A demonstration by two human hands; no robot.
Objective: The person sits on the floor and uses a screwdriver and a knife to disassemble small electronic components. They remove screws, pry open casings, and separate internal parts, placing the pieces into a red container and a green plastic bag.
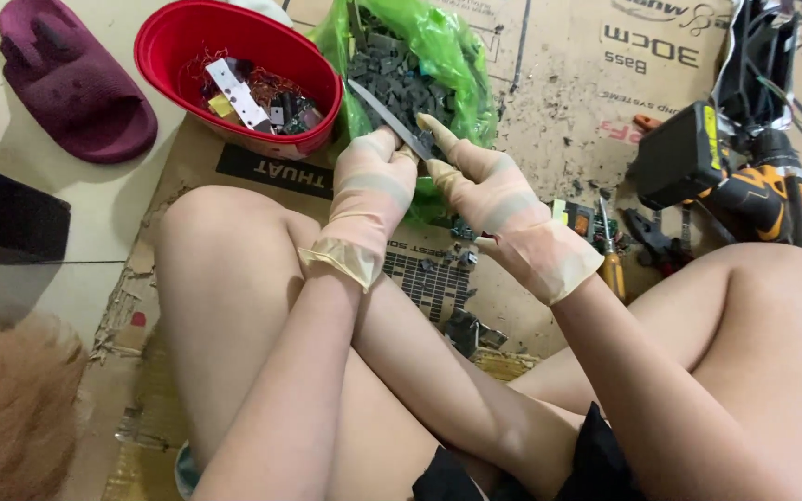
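The work surface is flattened cardboard [549,83] laid on the floor, with the person seated on it, knees raised to either side. A red bowl [234,70] at upper centre-left holds mixed scrap: copper-coloured wire, a perforated white strip and small dark parts. Just beside it to the right, a green plastic bag [438,56] lies open and filled with small dark grey pieces. A purple slipper [71,83] lies on the bare floor at upper left. At right, a yellow-and-black cordless drill [744,181] rests near a screwdriver [610,250] and small loose parts. Both hands wear thin beige gloves and meet in front of the bag, partly blocking its lower edge. The left hand [373,195] is curled into a loose fist, fingers closed together around a small item that cannot be made out. The right hand [489,199] grips a knife [387,119], with fingers wrapped on the handle and the index finger extended along the back of the blade; the blade points up and left across the bag opening. The knife handle is hidden inside the hand. The drill's upper part is cut off by the frame edge.
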